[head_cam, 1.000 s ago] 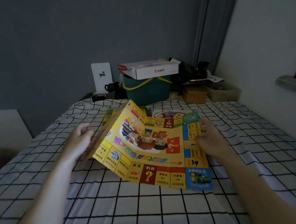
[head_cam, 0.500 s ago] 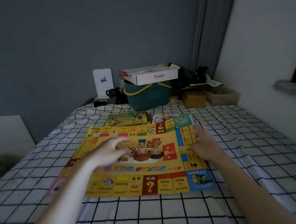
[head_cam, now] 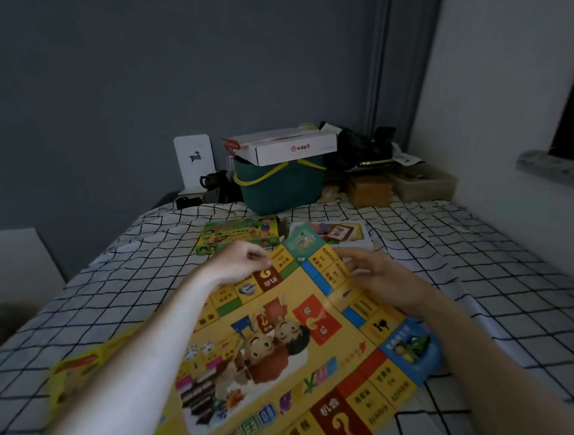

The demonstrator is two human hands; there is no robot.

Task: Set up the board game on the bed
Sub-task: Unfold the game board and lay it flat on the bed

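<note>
The yellow game board (head_cam: 285, 343) lies unfolded on the checked bed sheet (head_cam: 122, 279), turned at an angle with its teal far corner slightly raised. My left hand (head_cam: 244, 262) pinches the board's far edge just left of that corner. My right hand (head_cam: 378, 275) has curled fingers on the board's right edge close to the same corner. The green game box (head_cam: 240, 234) lies flat just beyond my left hand. A sheet of picture cards (head_cam: 341, 232) lies beside the box, beyond the board's corner.
At the head of the bed stand a teal basket (head_cam: 280, 187) with a white carton (head_cam: 292, 147) on top, a brown box (head_cam: 370, 189), a clear tub (head_cam: 423, 185) and a white stand with a deer print (head_cam: 194, 162). A white wall runs along the right.
The board went from half folded to fully spread, then swung round and came closer to me. My left hand moved from the board's middle to its far edge.
</note>
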